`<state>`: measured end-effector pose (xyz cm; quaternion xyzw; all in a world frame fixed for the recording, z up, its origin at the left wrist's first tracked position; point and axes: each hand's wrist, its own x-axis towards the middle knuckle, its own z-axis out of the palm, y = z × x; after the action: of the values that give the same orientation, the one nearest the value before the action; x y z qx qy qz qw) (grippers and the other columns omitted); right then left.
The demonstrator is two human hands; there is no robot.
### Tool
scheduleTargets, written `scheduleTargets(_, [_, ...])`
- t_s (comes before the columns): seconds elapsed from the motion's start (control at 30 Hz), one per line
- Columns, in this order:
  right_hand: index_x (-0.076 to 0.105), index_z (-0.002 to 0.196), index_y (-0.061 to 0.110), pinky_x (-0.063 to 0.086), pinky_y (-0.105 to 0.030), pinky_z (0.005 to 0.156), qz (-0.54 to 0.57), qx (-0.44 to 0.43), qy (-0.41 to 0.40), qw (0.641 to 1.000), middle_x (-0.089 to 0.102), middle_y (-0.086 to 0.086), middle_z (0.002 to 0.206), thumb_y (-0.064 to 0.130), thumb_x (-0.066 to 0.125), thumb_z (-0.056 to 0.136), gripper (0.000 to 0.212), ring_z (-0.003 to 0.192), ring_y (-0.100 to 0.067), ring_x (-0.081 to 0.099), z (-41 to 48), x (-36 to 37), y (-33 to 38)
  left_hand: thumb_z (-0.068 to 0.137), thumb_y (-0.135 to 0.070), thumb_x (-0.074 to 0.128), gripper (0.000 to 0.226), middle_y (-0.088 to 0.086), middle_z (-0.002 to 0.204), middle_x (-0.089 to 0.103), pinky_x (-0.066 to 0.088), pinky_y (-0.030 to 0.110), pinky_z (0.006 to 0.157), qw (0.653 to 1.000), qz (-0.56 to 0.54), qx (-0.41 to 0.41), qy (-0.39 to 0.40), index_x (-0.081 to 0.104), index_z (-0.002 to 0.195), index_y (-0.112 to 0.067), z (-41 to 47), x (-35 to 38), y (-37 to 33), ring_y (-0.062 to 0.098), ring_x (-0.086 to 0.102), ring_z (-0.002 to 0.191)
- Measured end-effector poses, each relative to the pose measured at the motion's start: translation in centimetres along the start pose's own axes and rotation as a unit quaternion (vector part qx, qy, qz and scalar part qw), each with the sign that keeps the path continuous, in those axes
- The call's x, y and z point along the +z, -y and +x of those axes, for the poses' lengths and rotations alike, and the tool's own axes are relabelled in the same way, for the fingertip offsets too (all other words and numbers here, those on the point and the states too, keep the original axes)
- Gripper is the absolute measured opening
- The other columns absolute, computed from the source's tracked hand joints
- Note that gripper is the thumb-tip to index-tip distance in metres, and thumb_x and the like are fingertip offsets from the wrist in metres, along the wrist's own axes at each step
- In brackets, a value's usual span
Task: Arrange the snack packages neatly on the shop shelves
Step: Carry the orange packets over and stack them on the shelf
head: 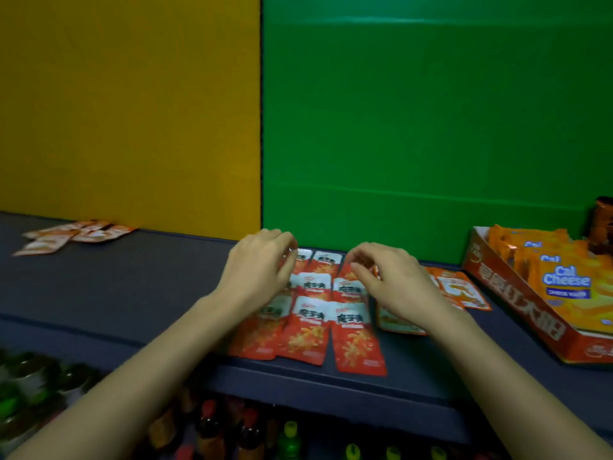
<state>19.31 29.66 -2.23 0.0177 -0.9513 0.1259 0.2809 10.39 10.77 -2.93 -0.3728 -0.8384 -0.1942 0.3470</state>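
Note:
Several red snack packets point(310, 330) with white tops lie in overlapping rows on the dark blue shelf point(139, 287), in front of the green back panel. My left hand point(257, 267) hovers over the left side of the rows, fingers curled at the far packets. Over the right side, my right hand point(391, 280) has its fingertips pinched at a far red packet point(346, 272). Whether either hand truly grips a packet is unclear through the blur. Orange packets point(461, 288) lie just right of the red ones, partly under my right hand.
An open red carton point(517, 293) of orange Cal Cheese wafer packs point(564, 283) stands at the right. Loose orange packets point(73, 235) lie at the far left by the yellow panel. Bottles point(288, 436) fill the shelf below.

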Motion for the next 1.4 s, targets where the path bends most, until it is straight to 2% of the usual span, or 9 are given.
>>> scheduleTargets(0.23, [0.062, 0.108, 0.024, 0.048, -0.036, 0.086, 0.052, -0.081, 0.045, 0.994, 0.066, 0.004, 0.11, 0.026, 0.05, 0.091, 0.021, 0.101, -0.02, 0.06, 4.8, 6.9, 14.4, 0.092, -0.025, 0.05, 0.018, 0.005, 0.099, 0.066, 0.047, 0.038, 0.076, 0.994, 0.038, -0.103, 0.024, 0.061, 0.1, -0.015, -8.2, -8.1, 13.2, 0.027, 0.059, 0.095])
scheduleTargets(0.33, [0.06, 0.11, 0.028, 0.049, -0.039, 0.087, 0.066, -0.082, 0.069, 0.992, 0.064, 0.005, 0.113, 0.031, 0.049, 0.092, 0.021, 0.105, -0.02, 0.058, 6.4, 11.0, 20.3, 0.09, -0.026, 0.052, 0.017, 0.005, 0.098, 0.066, 0.046, 0.038, 0.077, 0.988, 0.058, -0.142, 0.025, 0.062, 0.099, -0.016, -12.1, -11.5, 19.1, 0.027, 0.059, 0.096])
scheduleTargets(0.6, [0.059, 0.113, 0.029, 0.044, -0.032, 0.085, 0.074, -0.04, 0.142, 0.986, 0.063, 0.006, 0.117, 0.035, 0.049, 0.092, 0.024, 0.108, -0.019, 0.057, 11.4, 20.3, 31.6, 0.09, -0.03, 0.053, 0.015, 0.0, 0.097, 0.066, 0.044, 0.033, 0.075, 0.974, 0.081, -0.205, 0.055, 0.061, 0.095, -0.018, -18.8, -16.7, 31.6, 0.021, 0.058, 0.096])
scheduleTargets(0.8, [0.058, 0.118, 0.025, 0.042, -0.036, 0.093, 0.054, 0.037, 0.201, 0.977, 0.058, 0.0, 0.127, 0.039, 0.05, 0.091, 0.031, 0.117, -0.024, 0.052, 16.6, 25.0, 34.1, 0.09, -0.035, 0.051, 0.024, 0.003, 0.099, 0.063, 0.043, 0.034, 0.079, 0.957, 0.087, -0.264, 0.082, 0.064, 0.096, -0.014, -18.7, -16.5, 39.2, 0.023, 0.056, 0.1])
scheduleTargets(0.9, [0.057, 0.119, 0.022, 0.042, -0.037, 0.095, 0.033, 0.07, 0.213, 0.974, 0.055, -0.004, 0.13, 0.042, 0.049, 0.091, 0.035, 0.119, -0.026, 0.051, 19.9, 27.4, 34.2, 0.091, -0.039, 0.048, 0.032, 0.005, 0.107, 0.061, 0.044, 0.036, 0.083, 0.944, 0.085, -0.289, 0.132, 0.065, 0.1, -0.014, -17.3, -15.0, 42.5, 0.024, 0.053, 0.106])
scheduleTargets(1.07, [0.06, 0.112, 0.012, 0.043, -0.035, 0.086, 0.003, 0.108, 0.22, 0.969, 0.059, -0.011, 0.124, 0.044, 0.046, 0.092, 0.041, 0.113, -0.029, 0.054, 25.9, 31.2, 33.7, 0.093, -0.046, 0.042, 0.046, 0.012, 0.116, 0.058, 0.043, 0.039, 0.091, 0.933, 0.079, -0.286, 0.204, 0.067, 0.104, -0.009, -13.2, -11.5, 47.4, 0.028, 0.047, 0.115])
scheduleTargets(1.2, [0.058, 0.116, 0.003, 0.037, -0.03, 0.076, -0.003, 0.151, 0.226, 0.962, 0.058, -0.018, 0.125, 0.047, 0.043, 0.093, 0.052, 0.113, -0.032, 0.054, 30.0, 33.5, 33.1, 0.089, -0.062, 0.035, 0.068, 0.016, 0.133, 0.048, 0.036, 0.042, 0.099, 0.907, 0.064, -0.335, 0.248, 0.062, 0.114, -0.005, -9.1, -8.4, 50.3, 0.031, 0.037, 0.126])
scheduleTargets(1.3, [0.056, 0.12, 0.002, 0.042, -0.033, 0.085, 0.002, 0.193, 0.201, 0.96, 0.055, -0.018, 0.129, 0.054, 0.045, 0.09, 0.06, 0.115, -0.033, 0.053, 31.8, 35.1, 32.8, 0.075, -0.077, 0.038, 0.089, 0.014, 0.141, 0.041, 0.03, 0.042, 0.104, 0.898, 0.077, -0.361, 0.241, 0.049, 0.13, -0.008, -7.1, -6.1, 51.6, 0.029, 0.033, 0.131])
scheduleTargets(1.4, [0.05, 0.127, 0.004, 0.043, -0.039, 0.093, -0.004, 0.234, 0.177, 0.956, 0.05, -0.017, 0.135, 0.063, 0.045, 0.085, 0.073, 0.121, -0.034, 0.049, 32.9, 36.4, 33.2, 0.063, -0.085, 0.044, 0.104, 0.014, 0.139, 0.042, 0.03, 0.042, 0.103, 0.896, 0.116, -0.351, 0.245, 0.044, 0.133, -0.008, -6.2, -4.2, 52.7, 0.029, 0.035, 0.129])
